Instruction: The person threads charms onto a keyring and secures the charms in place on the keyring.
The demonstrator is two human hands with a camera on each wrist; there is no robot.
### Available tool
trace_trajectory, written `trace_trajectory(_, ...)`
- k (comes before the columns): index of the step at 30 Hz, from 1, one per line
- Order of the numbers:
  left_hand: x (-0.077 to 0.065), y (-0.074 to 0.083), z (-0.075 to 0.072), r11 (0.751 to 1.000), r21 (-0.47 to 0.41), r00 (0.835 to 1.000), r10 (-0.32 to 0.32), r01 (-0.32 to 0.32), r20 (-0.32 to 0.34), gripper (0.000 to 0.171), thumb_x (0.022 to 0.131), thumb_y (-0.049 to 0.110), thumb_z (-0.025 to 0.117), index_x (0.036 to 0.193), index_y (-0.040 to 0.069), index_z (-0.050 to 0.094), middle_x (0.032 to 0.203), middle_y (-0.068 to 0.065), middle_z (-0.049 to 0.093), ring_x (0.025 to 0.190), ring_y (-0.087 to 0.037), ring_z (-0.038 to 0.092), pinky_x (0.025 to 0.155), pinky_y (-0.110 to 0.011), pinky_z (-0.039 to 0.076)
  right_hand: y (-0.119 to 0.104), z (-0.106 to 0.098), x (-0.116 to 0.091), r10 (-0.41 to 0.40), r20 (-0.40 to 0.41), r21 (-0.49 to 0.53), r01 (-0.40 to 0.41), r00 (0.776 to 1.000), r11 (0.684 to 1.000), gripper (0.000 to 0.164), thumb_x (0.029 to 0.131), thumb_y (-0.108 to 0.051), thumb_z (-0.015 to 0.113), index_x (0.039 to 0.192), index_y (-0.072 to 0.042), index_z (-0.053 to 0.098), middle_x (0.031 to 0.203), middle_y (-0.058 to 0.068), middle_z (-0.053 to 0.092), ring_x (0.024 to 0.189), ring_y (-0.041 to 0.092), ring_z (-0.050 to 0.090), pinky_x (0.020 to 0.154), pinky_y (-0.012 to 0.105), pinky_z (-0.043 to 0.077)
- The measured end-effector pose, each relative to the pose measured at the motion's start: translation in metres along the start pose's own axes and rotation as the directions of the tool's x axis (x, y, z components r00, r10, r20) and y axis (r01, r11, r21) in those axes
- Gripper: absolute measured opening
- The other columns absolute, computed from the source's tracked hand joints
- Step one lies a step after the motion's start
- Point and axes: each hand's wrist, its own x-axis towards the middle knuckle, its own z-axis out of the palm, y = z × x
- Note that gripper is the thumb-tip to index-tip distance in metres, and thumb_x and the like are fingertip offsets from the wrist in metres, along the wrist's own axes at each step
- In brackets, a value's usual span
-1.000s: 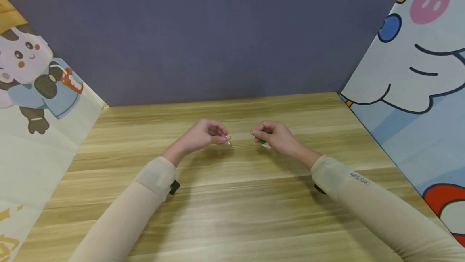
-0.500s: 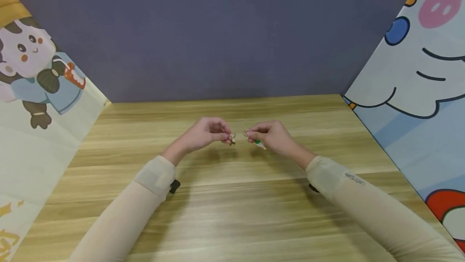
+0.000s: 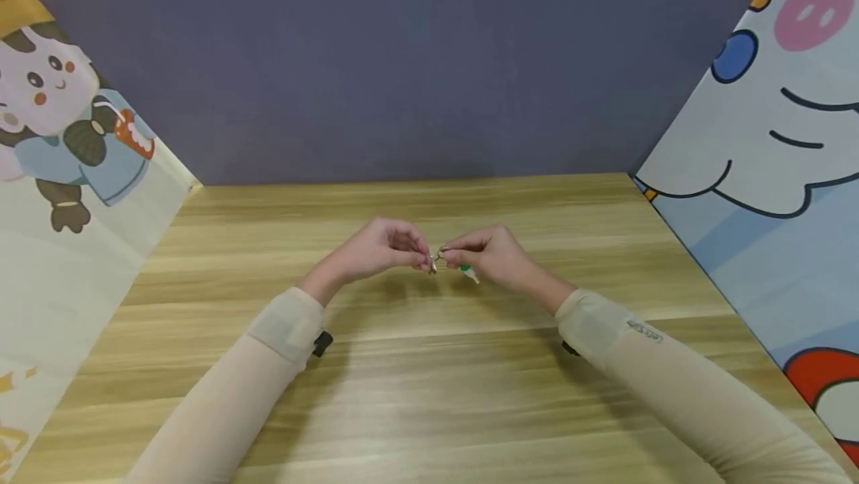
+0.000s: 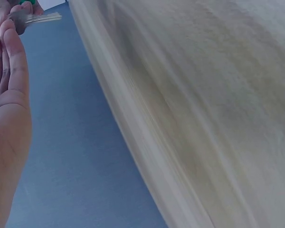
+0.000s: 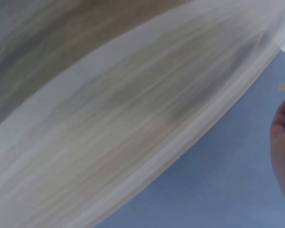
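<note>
My left hand [image 3: 382,251] pinches a small metal ring with a key [image 3: 432,267] hanging from it. The metal key blade [image 4: 43,18] sticks out beyond the fingertips in the left wrist view. Close by on the right, my right hand [image 3: 493,254] pinches a thin metal ring [image 3: 440,253] between thumb and forefinger. A green and white pendant [image 3: 470,274] dangles under that hand. The two sets of fingertips nearly meet above the table; whether the rings touch is too small to tell. The right wrist view catches only part of the right hand [image 5: 284,142].
Below the hands lies a wood-grain table [image 3: 416,372]. A dark grey-blue panel [image 3: 416,66] rises at its far edge. Cartoon-printed panels stand at the left [image 3: 40,245] and the right [image 3: 758,245].
My right hand has moved left toward the left hand, bringing its ring up close to the key. The left hand has shifted slightly right; both keep their grip.
</note>
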Motion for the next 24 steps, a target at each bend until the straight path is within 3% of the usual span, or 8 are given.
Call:
trace_trajectory(2,0.001,0.0,0.001,1.0,-0.001,1.0,0.007,-0.007,0.014,0.01,0.1,0.001,0.071,0.109,-0.001,0.074,0.104,-0.015,0.08,0.1,-0.031,0.079,0.099,-0.048,0.062,0.001,0.001,-0.002,-0.013,0.018,0.011,0.012,1.0,1.0,0.018,0.098,-0.021,0.08,0.112,-0.011,0.084,0.102,0.009,0.084,0.093,0.037,0.078,0.057,0.023,0.052)
trace_trajectory(5,0.001,-0.001,0.001,1.0,0.009,1.0,0.011,-0.012,0.028,0.011,0.1,0.002,0.071,0.11,0.0,0.075,0.104,-0.014,0.081,0.099,-0.026,0.079,0.098,-0.043,0.063,0.003,0.003,-0.005,-0.039,0.042,0.014,0.039,0.998,0.999,0.02,0.097,-0.024,0.08,0.112,-0.01,0.084,0.104,0.009,0.084,0.102,0.041,0.078,0.069,0.027,0.061)
trace_trajectory(7,0.0,-0.002,0.0,1.0,0.002,1.0,0.006,-0.006,0.03,0.013,0.1,0.004,0.072,0.112,0.0,0.075,0.106,-0.014,0.081,0.1,-0.025,0.079,0.099,-0.045,0.062,0.002,0.004,-0.007,-0.074,0.052,0.011,0.073,0.996,0.997,0.021,0.098,-0.025,0.079,0.113,-0.01,0.084,0.106,0.009,0.083,0.104,0.04,0.078,0.078,0.03,0.064)
trace_trajectory(11,-0.003,-0.001,-0.002,1.0,-0.025,1.0,0.005,-0.004,0.013,0.015,0.101,0.007,0.072,0.114,0.002,0.078,0.109,-0.013,0.081,0.102,-0.024,0.079,0.102,-0.046,0.061,0.001,0.007,-0.01,-0.226,0.057,-0.016,0.227,0.973,0.974,0.019,0.102,-0.021,0.074,0.113,-0.009,0.083,0.106,0.009,0.083,0.099,0.03,0.079,0.083,0.039,0.065)
trace_trajectory(14,-0.003,0.0,-0.002,0.999,-0.047,1.0,0.015,-0.014,0.009,0.017,0.102,0.009,0.071,0.116,0.0,0.078,0.111,-0.014,0.081,0.101,-0.023,0.079,0.102,-0.046,0.061,0.0,0.007,-0.012,-0.346,0.038,-0.031,0.348,0.937,0.937,0.016,0.103,-0.015,0.072,0.111,-0.008,0.084,0.102,0.009,0.083,0.092,0.021,0.078,0.083,0.042,0.065)
trace_trajectory(17,-0.004,0.003,-0.002,1.0,-0.01,1.0,0.023,-0.023,0.011,0.018,0.104,0.01,0.068,0.117,0.0,0.077,0.111,-0.015,0.08,0.1,-0.023,0.078,0.101,-0.051,0.061,-0.001,0.008,-0.012,-0.395,0.023,-0.026,0.396,0.918,0.918,0.014,0.102,-0.012,0.072,0.108,-0.007,0.084,0.098,0.012,0.083,0.088,0.019,0.077,0.08,0.043,0.064)
trace_trajectory(20,-0.004,0.004,-0.001,0.996,0.069,0.999,0.046,-0.047,0.026,0.018,0.106,0.012,0.066,0.116,0.003,0.077,0.11,-0.019,0.078,0.1,-0.028,0.075,0.099,-0.061,0.058,-0.001,0.007,-0.013,-0.397,0.009,-0.027,0.397,0.918,0.917,0.014,0.102,-0.011,0.072,0.108,-0.007,0.084,0.095,0.013,0.082,0.084,0.027,0.076,0.073,0.045,0.063)
trace_trajectory(24,-0.002,0.006,0.001,0.982,0.168,0.995,0.084,-0.091,0.051,0.017,0.108,0.013,0.063,0.114,0.006,0.076,0.108,-0.025,0.074,0.097,-0.03,0.069,0.094,-0.064,0.056,-0.001,0.006,-0.014,-0.38,-0.014,-0.02,0.38,0.925,0.925,0.014,0.102,-0.01,0.072,0.107,-0.006,0.084,0.094,0.012,0.082,0.085,0.037,0.075,0.069,0.036,0.062)
